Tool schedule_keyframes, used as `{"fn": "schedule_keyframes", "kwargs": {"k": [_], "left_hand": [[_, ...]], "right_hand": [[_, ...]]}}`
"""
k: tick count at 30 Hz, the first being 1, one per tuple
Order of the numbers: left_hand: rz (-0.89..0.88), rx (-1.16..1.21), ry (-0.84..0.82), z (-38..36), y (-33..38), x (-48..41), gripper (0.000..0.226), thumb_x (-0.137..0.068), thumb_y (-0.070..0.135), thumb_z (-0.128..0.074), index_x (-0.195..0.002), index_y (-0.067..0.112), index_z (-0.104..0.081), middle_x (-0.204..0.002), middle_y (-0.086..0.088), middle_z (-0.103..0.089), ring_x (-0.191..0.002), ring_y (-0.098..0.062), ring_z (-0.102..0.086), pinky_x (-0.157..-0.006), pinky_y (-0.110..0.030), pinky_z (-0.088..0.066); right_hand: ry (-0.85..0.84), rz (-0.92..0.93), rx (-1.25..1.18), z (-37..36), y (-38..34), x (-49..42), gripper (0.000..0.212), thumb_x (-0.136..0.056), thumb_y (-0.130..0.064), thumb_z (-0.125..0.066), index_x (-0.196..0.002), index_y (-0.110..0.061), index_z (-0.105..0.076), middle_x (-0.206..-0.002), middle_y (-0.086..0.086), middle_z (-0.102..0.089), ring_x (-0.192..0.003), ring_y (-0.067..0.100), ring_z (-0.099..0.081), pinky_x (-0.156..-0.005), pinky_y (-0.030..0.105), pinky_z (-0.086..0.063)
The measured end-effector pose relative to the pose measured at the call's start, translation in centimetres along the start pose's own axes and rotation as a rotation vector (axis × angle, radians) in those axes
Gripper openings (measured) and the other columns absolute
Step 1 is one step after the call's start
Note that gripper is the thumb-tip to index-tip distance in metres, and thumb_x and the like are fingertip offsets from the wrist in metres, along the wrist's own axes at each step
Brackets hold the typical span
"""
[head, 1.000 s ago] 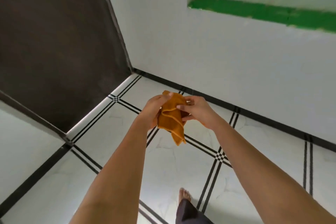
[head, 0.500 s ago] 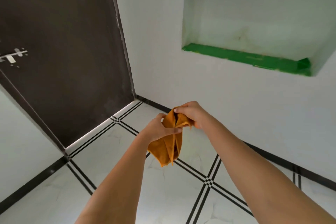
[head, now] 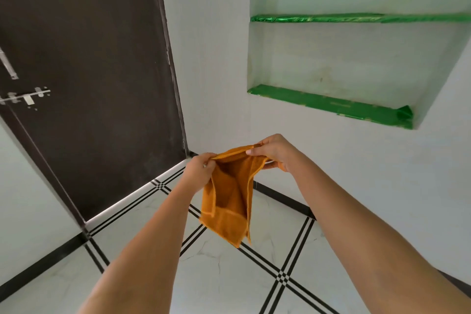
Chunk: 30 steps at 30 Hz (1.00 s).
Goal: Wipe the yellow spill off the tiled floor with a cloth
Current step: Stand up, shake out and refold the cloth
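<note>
The cloth (head: 229, 201) hangs between both hands above the tiled floor (head: 216, 283).
The left hand (head: 200, 168) and right hand (head: 274, 151) each pinch its top hem. Its long axis is vertical. The yellow spill is out of view, so the nearer hand cannot be judged.

Left hand (head: 200, 169) and right hand (head: 274, 151) pinching orange cloth (head: 230, 201) top edge, hanging above tiled floor (head: 224, 283), brown door (head: 89, 84) behind

Dark brown flat door (head: 96, 84) at left, silver metal sliding latch (head: 25, 98) near its left edge. Plain white plastered wall (head: 209, 58) right of door. Recessed wall niche (head: 356, 64): upper green foil-lined shelf (head: 356, 18), lower green foil-lined shelf (head: 331, 104). Black skirting strip (head: 283, 197) along wall base.
</note>
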<state>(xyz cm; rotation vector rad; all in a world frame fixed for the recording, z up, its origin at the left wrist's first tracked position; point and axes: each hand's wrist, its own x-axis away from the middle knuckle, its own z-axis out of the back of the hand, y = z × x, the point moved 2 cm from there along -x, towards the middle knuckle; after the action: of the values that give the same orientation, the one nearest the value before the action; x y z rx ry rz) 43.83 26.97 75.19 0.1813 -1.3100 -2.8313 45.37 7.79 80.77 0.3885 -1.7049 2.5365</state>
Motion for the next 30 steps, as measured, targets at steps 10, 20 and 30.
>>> {"fn": "schedule_keyframes", "kwargs": {"k": [10,20,30], "left_hand": [[0.089,-0.041,-0.217,-0.2,-1.4,1.5,0.034,-0.090,0.036,-0.058,-0.118,0.023,-0.045,-0.110,0.000,-0.052,-0.099,-0.019,-0.054,-0.079,-0.029,-0.049],[0.135,-0.293,-0.384,1.7,-4.6,3.1,0.018,-0.095,0.024,-0.049,-0.108,0.013,-0.055,-0.102,-0.005,-0.059,-0.096,-0.021,-0.055,-0.082,-0.030,-0.044],[0.767,1.073,-0.322,-2.0,-7.0,7.0,0.056,-0.084,0.053,-0.056,-0.114,0.007,-0.048,-0.112,-0.017,-0.059,-0.096,-0.035,-0.062,-0.078,-0.048,-0.053]], "right_hand": [[-0.023,0.001,-0.064,0.8,0.9,0.8,0.029,-0.082,-0.011,-0.069,-0.109,-0.002,-0.061,-0.094,0.014,-0.065,-0.085,0.028,-0.065,-0.078,0.042,-0.056],[-0.094,-0.124,-0.362,1.8,1.1,1.2,0.054,-0.077,-0.018,-0.074,-0.121,0.000,-0.050,-0.104,0.016,-0.059,-0.090,0.026,-0.062,-0.071,0.036,-0.054],[-0.255,-0.380,-0.426,-1.4,11.4,0.7,0.011,-0.090,-0.016,-0.060,-0.093,-0.005,-0.059,-0.097,0.018,-0.061,-0.089,0.028,-0.059,-0.079,0.043,-0.050]]}}
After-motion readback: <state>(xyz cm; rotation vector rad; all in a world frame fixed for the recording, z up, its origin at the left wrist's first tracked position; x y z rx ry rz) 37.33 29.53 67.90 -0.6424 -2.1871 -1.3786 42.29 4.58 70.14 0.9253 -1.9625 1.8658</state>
